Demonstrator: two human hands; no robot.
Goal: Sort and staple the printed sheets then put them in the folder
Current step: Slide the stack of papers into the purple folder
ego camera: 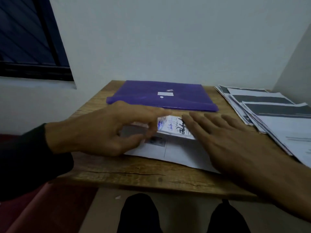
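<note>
At a small wooden table (117, 172), a person works through printed sheets. The left hand (101, 130), in a dark sleeve (25, 158), curls its thumb and fingers around the left edge of the sheets (176, 153) lying at the table's middle; motion blur hides whether it truly pinches them or holds some small thing there. No stapler can be made out. The top sheet carries blue and black handwriting on white, and a darker printed block shows on the page below.

The right hand (223, 140) lies flat on the same sheets, fingers straight and spread, pressing them down. Just beyond the hands rests the folder (161, 96), a glossy purple plastic envelope with a white snap and label, flap closed. At the far right a loose, fanned stack (269, 111) of white pages with dark bands waits.

The step in hand appears to be squaring or fastening one set. Next, by this reading, the set needs stapling at a corner, and the folder's flap must be opened before anything goes in.
</note>
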